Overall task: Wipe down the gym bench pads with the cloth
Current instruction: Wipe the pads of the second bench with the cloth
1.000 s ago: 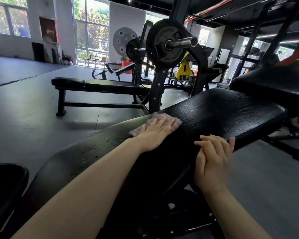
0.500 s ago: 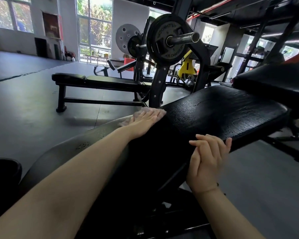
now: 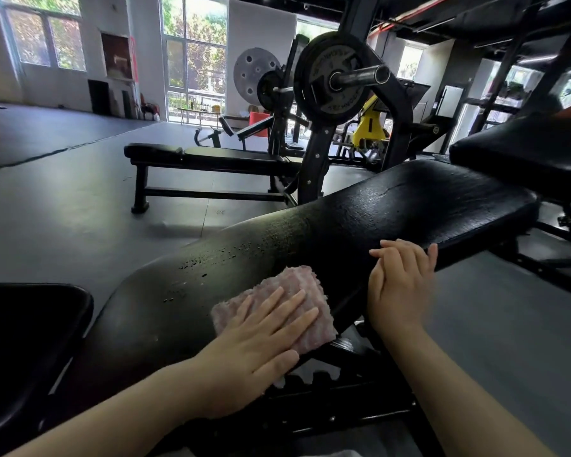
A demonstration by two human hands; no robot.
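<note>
1. The long bench pad [image 3: 360, 222] runs from lower left to the right of the frame: black vinyl, cracked, with water beads.
2. The cloth [image 3: 305, 291], pink, square and fuzzy, lies on the pad's near edge, lower centre.
3. The left hand [image 3: 261, 347] presses flat on the cloth, fingers straight and spread.
4. The right hand [image 3: 399, 285] curls its fingers over the pad's near edge, just right of the cloth.
5. A round metal weight plate [image 3: 330, 77] sits on a barbell, upper centre.

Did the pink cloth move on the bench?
Yes. The cloth under the left hand slid from the bench pad's far edge toward its near edge, closer to the person.
</note>
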